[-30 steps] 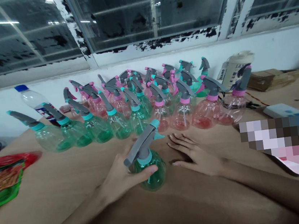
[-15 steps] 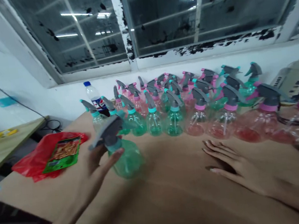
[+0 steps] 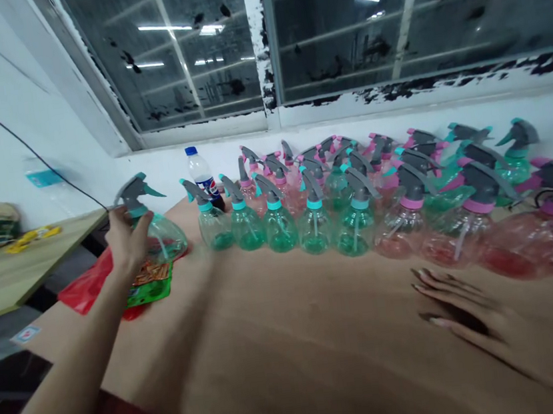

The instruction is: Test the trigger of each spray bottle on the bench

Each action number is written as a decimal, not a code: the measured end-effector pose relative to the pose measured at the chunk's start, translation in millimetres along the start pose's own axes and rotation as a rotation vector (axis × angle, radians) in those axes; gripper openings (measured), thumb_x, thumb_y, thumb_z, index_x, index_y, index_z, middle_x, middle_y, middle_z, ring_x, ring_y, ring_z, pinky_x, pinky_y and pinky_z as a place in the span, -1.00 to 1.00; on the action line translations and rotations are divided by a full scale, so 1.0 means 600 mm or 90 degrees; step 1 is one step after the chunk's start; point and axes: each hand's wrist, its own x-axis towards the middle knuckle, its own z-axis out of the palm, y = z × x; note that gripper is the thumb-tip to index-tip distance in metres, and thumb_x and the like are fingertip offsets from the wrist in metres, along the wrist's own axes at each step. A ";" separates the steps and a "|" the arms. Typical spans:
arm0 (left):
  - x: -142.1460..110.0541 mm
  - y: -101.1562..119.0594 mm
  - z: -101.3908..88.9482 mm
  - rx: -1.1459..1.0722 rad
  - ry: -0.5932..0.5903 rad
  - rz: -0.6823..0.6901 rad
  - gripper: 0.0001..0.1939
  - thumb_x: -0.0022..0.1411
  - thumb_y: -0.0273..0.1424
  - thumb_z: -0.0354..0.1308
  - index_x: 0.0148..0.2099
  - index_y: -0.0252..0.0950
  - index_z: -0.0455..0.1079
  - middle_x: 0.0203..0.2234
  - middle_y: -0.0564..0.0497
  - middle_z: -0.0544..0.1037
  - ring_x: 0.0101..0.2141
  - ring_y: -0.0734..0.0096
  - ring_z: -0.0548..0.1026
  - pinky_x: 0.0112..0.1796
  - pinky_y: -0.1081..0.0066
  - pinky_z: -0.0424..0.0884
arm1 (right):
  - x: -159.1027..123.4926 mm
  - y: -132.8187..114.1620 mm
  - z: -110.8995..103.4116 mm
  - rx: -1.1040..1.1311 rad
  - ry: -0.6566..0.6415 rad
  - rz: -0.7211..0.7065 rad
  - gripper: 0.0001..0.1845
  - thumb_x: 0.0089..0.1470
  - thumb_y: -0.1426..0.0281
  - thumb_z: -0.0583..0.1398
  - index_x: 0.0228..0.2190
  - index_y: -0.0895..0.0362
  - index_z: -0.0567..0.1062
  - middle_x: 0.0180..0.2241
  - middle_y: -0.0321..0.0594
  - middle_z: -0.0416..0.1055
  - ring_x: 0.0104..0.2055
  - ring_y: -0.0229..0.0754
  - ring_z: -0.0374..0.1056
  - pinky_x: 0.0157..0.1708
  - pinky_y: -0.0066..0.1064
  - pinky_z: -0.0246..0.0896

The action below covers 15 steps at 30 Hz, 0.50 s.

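My left hand (image 3: 128,242) grips a green spray bottle (image 3: 165,237) by its neck, just below the grey head. The bottle is tilted and raised at the table's left, in front of a red plastic bag (image 3: 87,284) and a green snack packet (image 3: 152,283). My right hand (image 3: 476,320) rests on the tabletop with its fingers spread, holding nothing. Beyond it stand pink spray bottles (image 3: 395,233) with grey heads and pink collars. Several green spray bottles (image 3: 281,230) with turquoise collars continue the front row to the left.
More spray bottles crowd behind the front row, along the wall below the window (image 3: 187,57). A Pepsi bottle (image 3: 200,169) with a blue cap stands at the row's left end. A second, yellowish table (image 3: 21,265) adjoins at the left, with a cable hanging above it.
My left hand has carried the green spray bottle leftward and farther back, over the red bag and snack packet. My right hand remains spread on the table. The camera view has turned left.
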 end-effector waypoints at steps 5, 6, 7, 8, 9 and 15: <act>0.024 -0.002 0.053 0.000 -0.049 -0.021 -0.45 0.19 -0.26 0.18 0.12 -0.46 0.16 -0.11 -0.03 0.49 -0.10 0.25 0.42 -0.02 0.20 0.30 | 0.001 -0.004 -0.008 0.021 -0.012 0.035 -0.42 0.12 0.11 0.07 0.14 0.05 0.29 0.20 -0.17 0.18 0.25 0.05 0.05 0.19 0.07 -0.03; 0.025 -0.001 0.061 -0.001 -0.065 -0.018 -0.45 0.21 -0.24 0.17 0.13 -0.45 0.15 -0.11 -0.01 0.48 -0.08 0.24 0.41 -0.01 0.18 0.30 | 0.001 -0.005 -0.008 0.028 -0.009 0.045 -0.42 0.12 0.11 0.07 0.13 0.05 0.29 0.20 -0.17 0.19 0.25 0.05 0.06 0.19 0.05 -0.04; 0.026 -0.001 0.070 -0.001 -0.081 -0.012 -0.48 0.23 -0.23 0.15 0.13 -0.43 0.17 -0.10 -0.02 0.47 -0.07 0.22 0.41 -0.02 0.16 0.31 | 0.001 -0.005 -0.007 0.035 -0.004 0.055 -0.42 0.12 0.10 0.07 0.13 0.04 0.31 0.20 -0.18 0.20 0.25 0.04 0.06 0.20 0.03 -0.04; 0.027 -0.002 0.079 -0.001 -0.094 -0.008 -0.53 0.26 -0.25 0.13 0.12 -0.40 0.19 -0.09 -0.04 0.45 -0.07 0.21 0.41 -0.04 0.14 0.34 | 0.001 -0.004 -0.005 0.043 0.000 0.063 -0.43 0.12 0.10 0.06 0.11 0.04 0.33 0.19 -0.18 0.21 0.24 0.04 0.07 0.19 0.00 -0.02; 0.029 -0.002 0.089 0.000 -0.104 -0.005 -0.58 0.28 -0.28 0.12 0.10 -0.38 0.23 -0.07 -0.07 0.44 -0.08 0.20 0.43 -0.08 0.13 0.38 | 0.002 -0.004 -0.004 0.049 0.007 0.071 -0.44 0.12 0.10 0.05 0.09 0.05 0.36 0.18 -0.18 0.23 0.24 0.04 0.08 0.19 -0.03 0.01; 0.042 -0.003 0.136 -0.012 -0.142 0.001 -0.63 0.29 -0.31 0.10 0.09 -0.36 0.26 -0.07 -0.08 0.43 -0.13 0.23 0.45 -0.14 0.18 0.42 | 0.014 -0.041 -0.026 0.047 0.028 0.091 -0.39 0.12 0.01 -0.03 0.01 0.11 0.46 0.10 -0.09 0.33 0.13 0.09 0.25 0.09 -0.06 0.18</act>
